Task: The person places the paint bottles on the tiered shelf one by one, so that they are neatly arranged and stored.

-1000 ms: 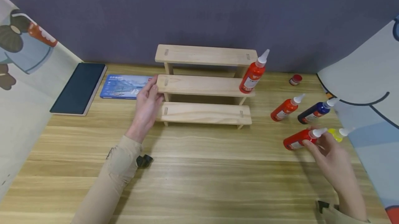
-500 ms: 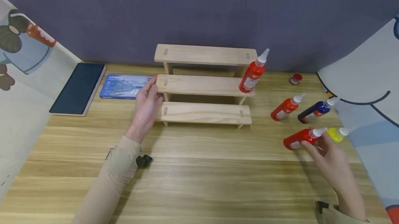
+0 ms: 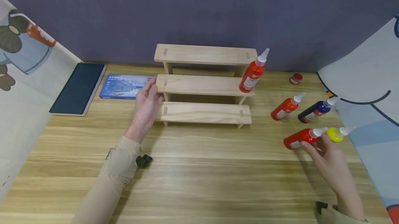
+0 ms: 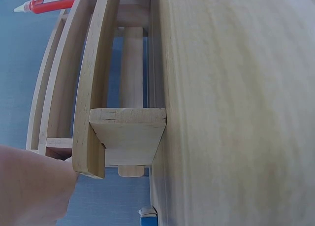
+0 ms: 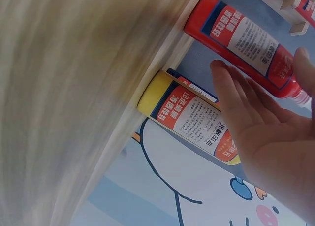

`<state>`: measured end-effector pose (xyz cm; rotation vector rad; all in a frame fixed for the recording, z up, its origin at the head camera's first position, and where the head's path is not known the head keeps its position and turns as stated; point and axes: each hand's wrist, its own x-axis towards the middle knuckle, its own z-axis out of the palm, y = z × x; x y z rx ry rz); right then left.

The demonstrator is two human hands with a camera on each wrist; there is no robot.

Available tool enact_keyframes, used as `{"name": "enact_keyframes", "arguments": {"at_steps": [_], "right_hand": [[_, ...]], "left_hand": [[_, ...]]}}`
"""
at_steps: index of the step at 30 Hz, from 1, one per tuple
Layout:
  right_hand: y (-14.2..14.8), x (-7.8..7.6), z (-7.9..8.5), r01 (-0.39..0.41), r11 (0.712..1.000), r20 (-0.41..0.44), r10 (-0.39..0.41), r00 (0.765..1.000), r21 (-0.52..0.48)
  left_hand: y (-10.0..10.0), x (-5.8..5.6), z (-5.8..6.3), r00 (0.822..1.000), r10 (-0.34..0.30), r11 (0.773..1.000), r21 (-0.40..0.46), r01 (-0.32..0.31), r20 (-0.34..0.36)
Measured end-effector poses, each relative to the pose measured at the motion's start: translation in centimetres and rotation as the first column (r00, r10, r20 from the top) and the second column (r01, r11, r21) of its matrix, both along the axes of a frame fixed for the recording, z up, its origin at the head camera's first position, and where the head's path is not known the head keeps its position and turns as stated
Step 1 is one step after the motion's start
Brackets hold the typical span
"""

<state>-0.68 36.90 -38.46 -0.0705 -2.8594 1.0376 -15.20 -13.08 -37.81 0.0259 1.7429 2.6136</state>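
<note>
Edges: the pale wood-grain desk (image 3: 218, 179) meets a dark blue-grey panel (image 3: 199, 9) at its back edge. Room to move lies between the hands, in front of the three-tier pale wooden stand (image 3: 202, 85) near that edge.

Right hand (image 3: 331, 160): grip pinching the upper part of a red plastic bottle with white nozzle (image 3: 296, 140), near the right edge. Left hand (image 3: 147, 104): touching the middle tier's left end; whether its grip curls round cannot be told.

Obstructions: yellow bottle (image 3: 335, 135) just beside the right hand; dark blue bottle (image 3: 315, 112) and second red bottle (image 3: 282, 109) farther back; third red bottle (image 3: 250, 77) on the middle tier's right end; small red jar (image 3: 295, 78) near the back-right corner; flat blue box (image 3: 121, 87) beside the left hand; dark-covered book (image 3: 79, 89) at the back-left corner.
</note>
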Motion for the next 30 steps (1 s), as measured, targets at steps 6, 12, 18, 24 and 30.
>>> {"name": "enact_keyframes", "arguments": {"at_steps": [6, 12, 18, 24, 30], "right_hand": [[-0.09, 0.00, -0.07, -0.009, 1.000, 0.000, 0.009, 1.000, -0.001], [-0.20, -0.01, -0.20, -0.020, 1.000, 0.001, 0.020, 1.000, -0.005], [-0.27, 0.01, -0.19, -0.015, 1.000, 0.004, 0.015, 1.000, -0.006], [-0.30, 0.12, -0.19, -0.007, 1.000, -0.002, 0.007, 1.000, -0.001], [-0.31, 0.09, -0.12, -0.003, 1.000, 0.003, 0.003, 1.000, 0.008]], "left_hand": [[-0.02, -0.05, 0.00, 1.000, -0.003, 1.000, -0.011, 0.003, 0.000], [0.00, -0.12, -0.02, 1.000, 0.000, 1.000, 0.001, 0.000, 0.010], [0.02, -0.11, -0.02, 1.000, 0.000, 1.000, 0.005, -0.001, 0.014], [0.02, -0.01, 0.04, 1.000, -0.003, 1.000, -0.010, 0.003, 0.015], [-0.02, 0.00, 0.04, 1.000, 0.005, 1.000, -0.012, -0.005, 0.021]]}}
